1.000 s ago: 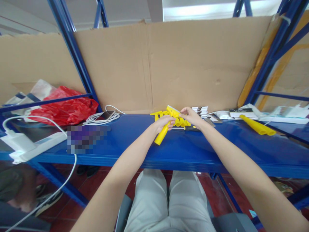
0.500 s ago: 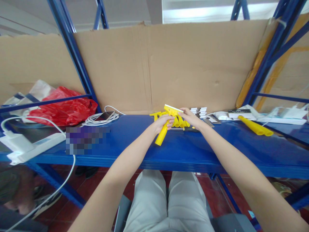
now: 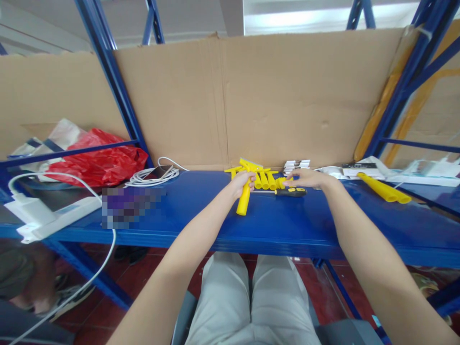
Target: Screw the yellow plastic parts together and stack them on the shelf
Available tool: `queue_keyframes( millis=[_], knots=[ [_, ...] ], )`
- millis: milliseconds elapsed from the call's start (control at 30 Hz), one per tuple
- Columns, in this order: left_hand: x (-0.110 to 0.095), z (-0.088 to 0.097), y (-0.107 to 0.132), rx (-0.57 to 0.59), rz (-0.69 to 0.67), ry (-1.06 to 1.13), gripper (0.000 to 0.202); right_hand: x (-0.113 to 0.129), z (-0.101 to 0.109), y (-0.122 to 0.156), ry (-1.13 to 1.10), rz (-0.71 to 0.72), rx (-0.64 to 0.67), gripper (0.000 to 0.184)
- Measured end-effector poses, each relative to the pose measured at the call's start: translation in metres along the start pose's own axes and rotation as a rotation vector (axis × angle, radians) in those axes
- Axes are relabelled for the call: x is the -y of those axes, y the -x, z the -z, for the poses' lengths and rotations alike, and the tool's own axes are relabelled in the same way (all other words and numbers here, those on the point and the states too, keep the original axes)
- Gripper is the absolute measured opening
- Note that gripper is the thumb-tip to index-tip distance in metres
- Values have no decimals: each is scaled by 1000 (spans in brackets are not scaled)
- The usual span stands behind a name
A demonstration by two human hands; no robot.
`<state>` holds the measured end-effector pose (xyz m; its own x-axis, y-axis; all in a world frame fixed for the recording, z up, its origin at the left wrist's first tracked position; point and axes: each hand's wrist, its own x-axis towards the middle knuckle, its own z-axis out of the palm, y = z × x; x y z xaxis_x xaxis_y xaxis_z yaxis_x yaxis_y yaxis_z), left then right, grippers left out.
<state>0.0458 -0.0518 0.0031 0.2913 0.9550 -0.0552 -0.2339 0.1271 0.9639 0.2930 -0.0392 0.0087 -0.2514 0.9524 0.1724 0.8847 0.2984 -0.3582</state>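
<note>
Yellow T-shaped tool (image 3: 244, 202) in front of similar yellow tools (image 3: 265, 180), left hand (image 3: 241, 184) wrapped round its handle. Right hand (image 3: 305, 178) apart from left, fingers by small yellow pieces (image 3: 283, 183); can't tell if gripping. Screwdriver (image 3: 292, 192) just nearer, on blue shelf (image 3: 194, 206). Cardboard (image 3: 287, 96) behind.
</note>
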Motion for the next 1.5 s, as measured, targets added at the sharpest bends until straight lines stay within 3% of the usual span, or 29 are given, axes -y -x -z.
queue_keyframes(
  millis=[100,333,600,667,833,933,1067,1300,1500],
  knots=[
    [-1,2,-1,-46,18,18,26,-18,1,5,58,-23,102,54],
    [1,5,-4,-104,54,-3,24,-20,-7,2,5,-25,90,31],
    [3,7,-8,-149,11,7,25,10,12,29,-648,-88,-18,38],
    [3,7,-8,-149,5,14,26,15,13,30,-789,-108,-119,40],
    [3,7,-7,-162,19,-10,27,19,14,21,-1122,-133,-524,47],
    [3,8,-9,-163,31,-15,26,19,18,17,-1311,-166,-739,42],
    [5,13,-14,-134,55,-9,23,10,25,13,-1403,-242,-996,34],
    [4,18,-13,-138,101,4,22,7,30,16,-1480,-308,-1201,27],
    [3,17,-10,-137,85,-17,21,17,33,22,-1548,-362,-1230,30]
  ],
)
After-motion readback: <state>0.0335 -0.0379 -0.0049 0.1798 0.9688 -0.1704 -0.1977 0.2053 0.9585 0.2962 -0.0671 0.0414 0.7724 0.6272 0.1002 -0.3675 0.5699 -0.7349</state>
